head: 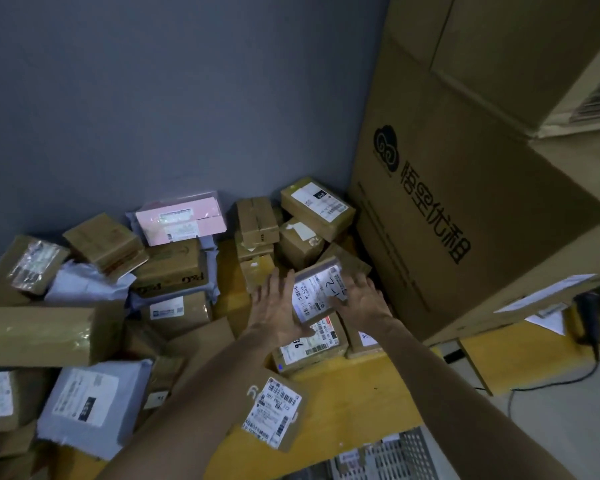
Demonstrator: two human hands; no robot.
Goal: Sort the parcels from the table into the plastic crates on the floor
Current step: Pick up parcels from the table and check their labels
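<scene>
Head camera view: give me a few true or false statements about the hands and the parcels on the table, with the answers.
1. Both the left hand and the right hand touch the small labelled parcel. True.
2. The pink parcel lies at the near edge of the yellow table. False: it lies far back, by the wall.
3. A large printed cardboard box stands right of the pile. True.
4. The left hand holds the grey mailer bag. False: the bag lies apart from both hands, at the near left.
</scene>
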